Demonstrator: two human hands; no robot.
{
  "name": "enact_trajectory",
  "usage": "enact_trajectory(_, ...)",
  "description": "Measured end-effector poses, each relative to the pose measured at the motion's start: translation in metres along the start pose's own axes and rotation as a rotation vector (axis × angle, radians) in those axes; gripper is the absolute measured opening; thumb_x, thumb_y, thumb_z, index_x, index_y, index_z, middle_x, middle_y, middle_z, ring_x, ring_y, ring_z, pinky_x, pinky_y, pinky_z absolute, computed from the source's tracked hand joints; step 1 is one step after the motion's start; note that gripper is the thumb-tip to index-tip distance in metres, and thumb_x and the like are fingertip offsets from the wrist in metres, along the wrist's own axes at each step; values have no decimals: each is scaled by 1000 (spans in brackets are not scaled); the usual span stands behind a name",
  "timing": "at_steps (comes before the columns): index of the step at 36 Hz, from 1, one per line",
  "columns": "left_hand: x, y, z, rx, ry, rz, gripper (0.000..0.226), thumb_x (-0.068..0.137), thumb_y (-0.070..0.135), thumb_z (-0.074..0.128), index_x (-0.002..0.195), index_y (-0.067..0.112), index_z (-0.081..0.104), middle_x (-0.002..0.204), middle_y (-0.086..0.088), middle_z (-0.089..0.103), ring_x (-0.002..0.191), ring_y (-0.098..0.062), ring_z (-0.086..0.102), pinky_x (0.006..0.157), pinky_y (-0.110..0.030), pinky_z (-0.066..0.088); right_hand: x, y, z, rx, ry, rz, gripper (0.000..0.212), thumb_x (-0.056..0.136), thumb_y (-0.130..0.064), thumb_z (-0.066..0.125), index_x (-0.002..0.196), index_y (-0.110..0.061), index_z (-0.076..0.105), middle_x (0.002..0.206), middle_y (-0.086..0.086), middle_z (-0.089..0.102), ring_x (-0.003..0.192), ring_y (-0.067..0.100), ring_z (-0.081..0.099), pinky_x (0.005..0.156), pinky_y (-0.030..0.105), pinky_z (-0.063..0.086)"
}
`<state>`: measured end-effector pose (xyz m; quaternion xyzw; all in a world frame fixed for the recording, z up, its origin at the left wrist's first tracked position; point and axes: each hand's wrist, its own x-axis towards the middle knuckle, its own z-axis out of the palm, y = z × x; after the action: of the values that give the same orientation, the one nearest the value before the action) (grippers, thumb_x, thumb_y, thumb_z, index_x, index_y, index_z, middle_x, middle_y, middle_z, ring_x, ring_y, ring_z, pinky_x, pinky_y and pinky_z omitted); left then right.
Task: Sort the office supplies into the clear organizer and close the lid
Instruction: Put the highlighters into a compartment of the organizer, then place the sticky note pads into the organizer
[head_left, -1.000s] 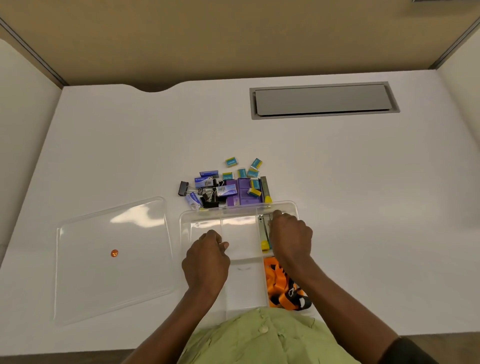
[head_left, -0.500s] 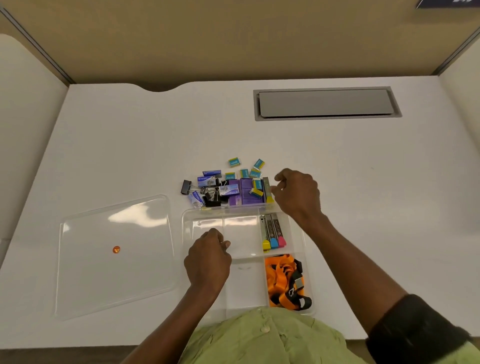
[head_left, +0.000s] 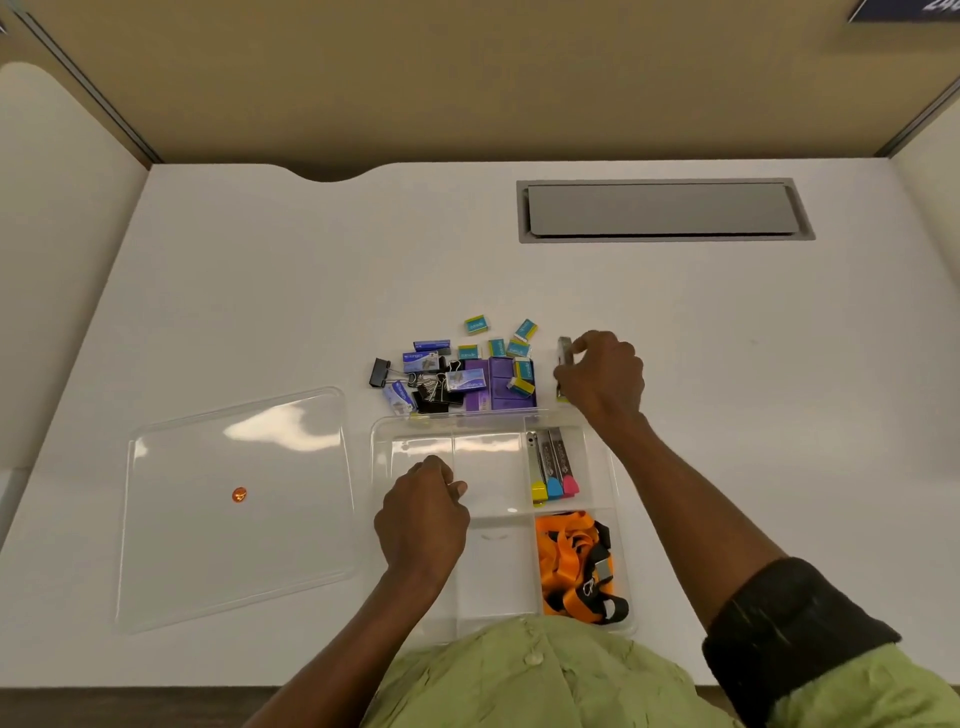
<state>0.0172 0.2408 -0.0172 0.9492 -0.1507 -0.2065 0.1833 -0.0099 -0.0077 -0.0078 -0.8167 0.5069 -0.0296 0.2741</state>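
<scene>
The clear organizer (head_left: 493, 423) lies open in front of me. Its upper right compartment holds three highlighters (head_left: 553, 467) with yellow, blue and pink ends. An orange lanyard (head_left: 569, 558) fills the lower right compartment. Just behind the organizer sits a pile of supplies (head_left: 457, 371): black binder clips, blue staple boxes, purple boxes and small teal erasers. My right hand (head_left: 602, 376) is closed around a grey highlighter (head_left: 564, 349) with a yellow end, to the right of the pile. My left hand (head_left: 423, 512) rests as a loose fist on the organizer's left compartments.
The organizer's clear lid (head_left: 234, 504) lies flat on the white desk to the left, with a small orange dot (head_left: 239, 494) on it. A grey cable hatch (head_left: 662, 210) is set into the desk at the back right. Partition walls enclose the desk.
My right hand left the highlighters in the upper right compartment, moved beyond the organizer and closed on another highlighter beside the pile, shifting it rightward. My left hand stayed put.
</scene>
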Motion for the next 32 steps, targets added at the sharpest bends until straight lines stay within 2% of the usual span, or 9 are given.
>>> enact_trajectory(4, 0, -1, -1, -13, -1, -6, 4, 93, 18, 73, 93, 20, 69, 94, 6, 79, 83, -14, 72, 61, -24, 40, -24, -2, -36, 35, 135, -63, 33, 83, -23, 80, 115, -18, 72, 93, 5, 78, 80, 24, 73, 72, 30, 56)
enact_trajectory(9, 1, 0, 0, -3, 0, -7, 5, 93, 19, 74, 93, 21, 69, 93, 6, 78, 80, -14, 70, 56, -23, 35, -77, 11, -59, -134, 45, -155, 28, 88, -23, 74, 114, -21, 67, 87, 0, 75, 72, 22, 71, 67, 34, 60)
enact_trajectory(12, 2, 0, 1, -6, -5, -11, 7, 92, 15, 73, 92, 21, 69, 94, 7, 78, 82, -15, 71, 61, -25, 44, -104, 25, -45, -311, -19, -177, 22, 93, -23, 66, 114, -19, 65, 87, 0, 72, 70, 19, 66, 59, 26, 47)
enact_trajectory(15, 2, -1, 1, -22, -13, -17, 14, 89, 9, 72, 92, 22, 69, 94, 9, 79, 84, -13, 72, 61, -25, 44, -121, 35, -25, -414, -84, -174, 31, 95, -25, 63, 124, -17, 62, 92, 2, 70, 76, 20, 66, 59, 26, 42)
enact_trajectory(19, 2, -1, 2, -31, -25, -30, 18, 88, 5, 71, 91, 23, 68, 93, 11, 80, 82, -8, 70, 57, -21, 39, -127, 37, -3, -501, -95, -194, 37, 97, -27, 63, 132, -15, 60, 102, 3, 71, 86, 19, 68, 66, 30, 53)
enact_trajectory(22, 3, -1, 3, -29, -22, -37, 19, 87, 5, 70, 90, 24, 67, 92, 11, 80, 80, -7, 68, 55, -21, 37, -126, 31, 7, -553, -117, -229, 34, 95, -24, 67, 127, -13, 64, 104, 5, 74, 88, 21, 71, 72, 33, 58)
enact_trajectory(26, 3, -1, 1, -35, -26, -36, 15, 90, 9, 70, 89, 23, 67, 92, 10, 80, 81, -11, 70, 60, -25, 48, -122, 26, 6, -628, -145, -255, 28, 93, -29, 70, 116, -13, 66, 101, 5, 75, 85, 21, 74, 69, 30, 53)
enact_trajectory(29, 3, -1, 1, -54, -23, -57, 19, 88, 7, 71, 87, 25, 66, 90, 12, 80, 69, -2, 57, 52, -19, 34, -120, 20, -5, -634, -122, -268, 22, 81, -25, 82, 96, -12, 72, 81, 6, 75, 67, 24, 73, 56, 28, 46)
enact_trajectory(32, 3, 0, 0, -59, -18, -68, 18, 88, 10, 73, 85, 27, 65, 87, 12, 79, 65, -3, 51, 50, -18, 28, -112, 6, -17, -575, 2, -290, 18, 71, -19, 84, 77, -13, 69, 63, 4, 67, 50, 26, 64, 50, 24, 33)
